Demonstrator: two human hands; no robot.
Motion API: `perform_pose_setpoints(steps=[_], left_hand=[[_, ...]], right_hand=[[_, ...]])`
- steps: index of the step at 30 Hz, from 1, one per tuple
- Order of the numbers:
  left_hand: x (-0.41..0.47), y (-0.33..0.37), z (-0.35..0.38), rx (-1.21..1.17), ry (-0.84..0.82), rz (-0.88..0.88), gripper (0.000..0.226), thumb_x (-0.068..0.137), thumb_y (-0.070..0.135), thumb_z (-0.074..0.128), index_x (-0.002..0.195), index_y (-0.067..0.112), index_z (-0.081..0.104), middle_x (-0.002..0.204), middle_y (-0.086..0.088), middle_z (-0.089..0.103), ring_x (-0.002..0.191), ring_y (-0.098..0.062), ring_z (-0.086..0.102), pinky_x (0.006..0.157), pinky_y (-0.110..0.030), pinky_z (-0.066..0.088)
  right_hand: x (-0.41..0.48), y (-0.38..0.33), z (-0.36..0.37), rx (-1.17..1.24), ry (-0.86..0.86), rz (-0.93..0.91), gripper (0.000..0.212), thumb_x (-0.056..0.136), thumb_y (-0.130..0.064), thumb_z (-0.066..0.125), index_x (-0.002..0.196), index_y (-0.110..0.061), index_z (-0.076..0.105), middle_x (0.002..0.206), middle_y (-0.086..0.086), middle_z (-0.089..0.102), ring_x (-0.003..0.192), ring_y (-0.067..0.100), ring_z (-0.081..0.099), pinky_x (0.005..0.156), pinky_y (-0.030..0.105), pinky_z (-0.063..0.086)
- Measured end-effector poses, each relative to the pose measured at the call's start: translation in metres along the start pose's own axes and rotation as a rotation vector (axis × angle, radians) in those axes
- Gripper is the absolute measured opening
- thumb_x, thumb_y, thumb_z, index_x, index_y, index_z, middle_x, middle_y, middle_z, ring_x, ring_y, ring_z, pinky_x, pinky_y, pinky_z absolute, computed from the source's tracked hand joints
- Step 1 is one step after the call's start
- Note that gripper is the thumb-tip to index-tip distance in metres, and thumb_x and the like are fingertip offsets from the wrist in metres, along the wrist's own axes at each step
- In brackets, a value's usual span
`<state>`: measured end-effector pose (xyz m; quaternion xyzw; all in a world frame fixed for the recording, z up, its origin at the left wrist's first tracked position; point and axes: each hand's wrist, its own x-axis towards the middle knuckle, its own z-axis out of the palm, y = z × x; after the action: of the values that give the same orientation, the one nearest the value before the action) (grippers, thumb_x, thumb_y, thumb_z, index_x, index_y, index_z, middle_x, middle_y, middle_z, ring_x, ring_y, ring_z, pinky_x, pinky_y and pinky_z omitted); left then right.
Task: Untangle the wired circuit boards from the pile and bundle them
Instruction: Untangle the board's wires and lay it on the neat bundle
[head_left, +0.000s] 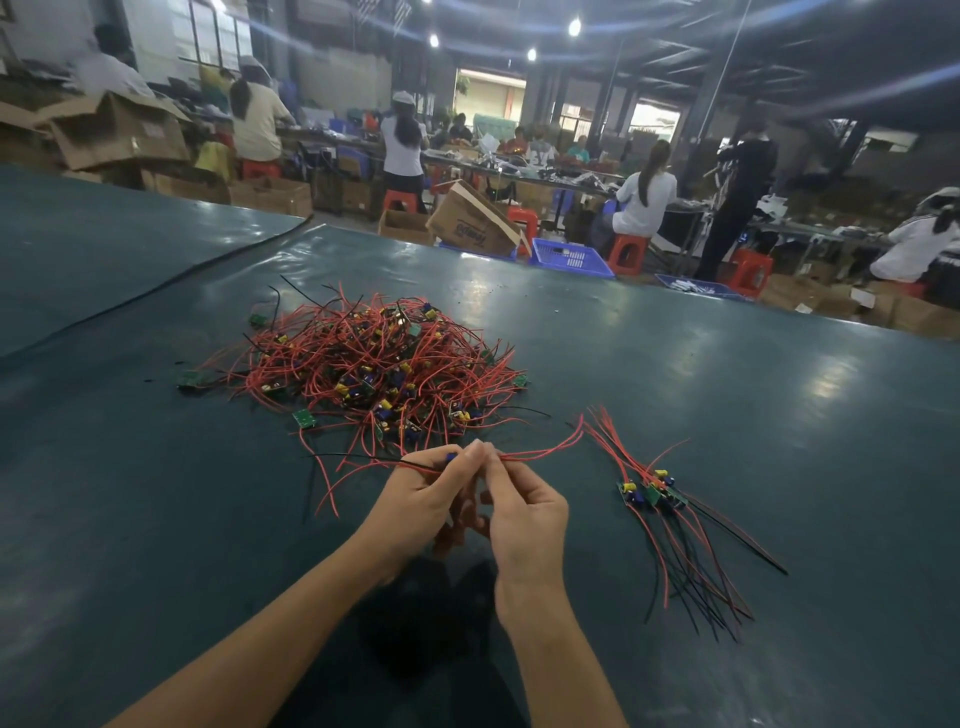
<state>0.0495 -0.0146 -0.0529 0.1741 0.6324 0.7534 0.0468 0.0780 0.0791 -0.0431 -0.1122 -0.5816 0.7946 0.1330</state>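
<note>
Wires (540, 453) are trailing limp from the light board (451, 458) left hand (421, 493) is pinching; right hand (524, 506) is wisely gripping them close.

Glossy smooth table cover (675, 374), plastic-looking.

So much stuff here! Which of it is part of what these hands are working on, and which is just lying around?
Part of the job: the tangled pile; the wired board held between left hand and right hand; the sorted boards laid at the right.
Just lying about: blue basket, tipped cardboard box, red stool, all beyond the table.
</note>
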Motion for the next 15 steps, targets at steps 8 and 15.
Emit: perform_pose_setpoints(steps=[8, 15], left_hand=[[-0.003, 0.008, 0.002, 0.181, -0.03, 0.014, 0.041, 0.082, 0.055, 0.055, 0.06, 0.02, 0.054, 0.051, -0.003, 0.054, 0.039, -0.017, 0.05, 0.034, -0.019, 0.034], [-0.002, 0.008, 0.004, 0.229, -0.065, 0.034, 0.041, 0.086, 0.049, 0.053, 0.055, 0.022, 0.05, 0.049, 0.0, 0.052, 0.039, -0.018, 0.048, 0.034, -0.018, 0.034]], right_hand=[[0.017, -0.017, -0.024, 0.075, 0.248, 0.013, 0.018, 0.085, -0.029, 0.075, 0.069, -0.034, 0.08, 0.058, -0.018, 0.06, 0.051, -0.004, 0.051, 0.047, 0.019, 0.045], [0.026, -0.025, -0.041, 0.178, 0.401, 0.018, 0.024, 0.086, -0.03, 0.075, 0.062, -0.027, 0.079, 0.052, -0.021, 0.061, 0.043, -0.003, 0.051, 0.044, 0.017, 0.045]])
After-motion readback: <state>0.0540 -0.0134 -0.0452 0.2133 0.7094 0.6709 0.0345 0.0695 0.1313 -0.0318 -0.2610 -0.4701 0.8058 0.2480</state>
